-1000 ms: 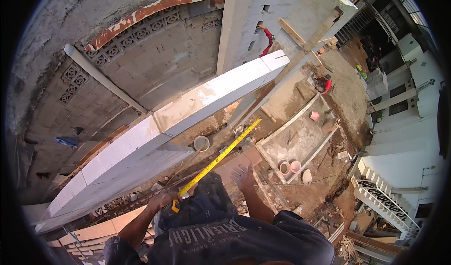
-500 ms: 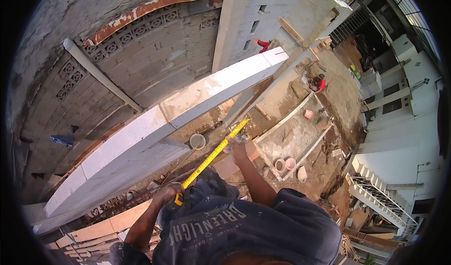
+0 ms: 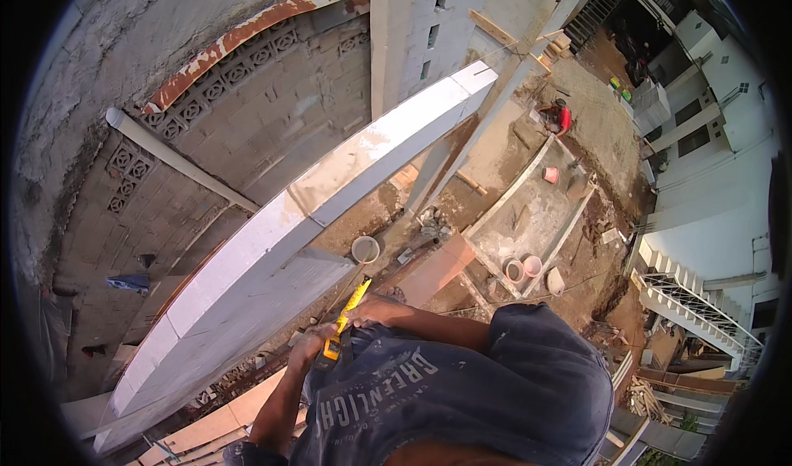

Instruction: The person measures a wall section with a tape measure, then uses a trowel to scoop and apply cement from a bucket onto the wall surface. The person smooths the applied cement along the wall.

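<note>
My left hand (image 3: 308, 344) is closed around the case of a yellow and black tape measure (image 3: 332, 349), held close to my dark printed shirt. A short length of yellow blade sticks out of the case, pointing away and slightly right. My right hand (image 3: 373, 310) is close to the left one, its fingers closed at the blade and partly hidden. Just beyond the hands stands a pale block wall (image 3: 272, 228) with a flat, whitish top. A light bucket (image 3: 365, 250) sits on the ground past the blade's tip.
A reddish board (image 3: 437, 274) lies right of the bucket. Farther right is a framed mortar bed (image 3: 528, 218) with several pinkish buckets (image 3: 532, 265) nearby. A person in red (image 3: 561, 119) crouches at its far end. Planks (image 3: 239, 412) lie at lower left; white stairs (image 3: 685, 297) stand far right.
The blade outside the case has become much shorter. My right hand has come back toward my left hand. A red sleeve behind the wall has gone out of sight, and the view has shifted.
</note>
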The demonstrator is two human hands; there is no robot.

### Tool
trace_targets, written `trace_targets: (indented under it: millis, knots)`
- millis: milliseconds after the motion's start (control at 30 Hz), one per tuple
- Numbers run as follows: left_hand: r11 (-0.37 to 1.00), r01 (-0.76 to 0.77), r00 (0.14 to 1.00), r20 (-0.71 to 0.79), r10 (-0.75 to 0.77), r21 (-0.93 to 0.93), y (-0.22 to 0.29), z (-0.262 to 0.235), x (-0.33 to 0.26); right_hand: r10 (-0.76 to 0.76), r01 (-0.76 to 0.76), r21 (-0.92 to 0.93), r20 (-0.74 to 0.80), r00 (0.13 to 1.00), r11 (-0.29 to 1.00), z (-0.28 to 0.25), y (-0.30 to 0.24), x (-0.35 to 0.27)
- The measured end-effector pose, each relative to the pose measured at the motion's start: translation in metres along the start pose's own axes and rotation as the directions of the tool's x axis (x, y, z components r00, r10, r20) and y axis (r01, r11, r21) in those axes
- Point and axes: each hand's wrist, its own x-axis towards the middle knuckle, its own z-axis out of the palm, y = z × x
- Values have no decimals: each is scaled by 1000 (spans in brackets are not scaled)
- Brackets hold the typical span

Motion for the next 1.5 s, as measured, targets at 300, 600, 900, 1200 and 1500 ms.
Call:
trace_targets:
  millis: [300, 600, 900, 1200, 1500]
  knots:
    - [994, 80, 995, -66, -76, 70, -13, -10, 16, 75, -42, 247, -126, 989, 968, -9, -7, 8]
    - [996, 94, 995, -11, -94, 1, 1, -8, 23, 17, 15, 115, -273, 962, 993, -16, -4, 3]
    - [999, 3, 999, 44, -1, -41, 13, -4, 10, -83, 34, -256, -183, 980, 966, 1, -13, -1]
    - [953, -201, 977, 24, 211, -225, 74, 19, 29, -426, 461, 155, -214, 879, 874, 24, -49, -10]
    - [940, -340, 936, -109, 336, -25, 106, 109, 76, -194, 263, 378, -213, 958, 887, -25, -25, -96]
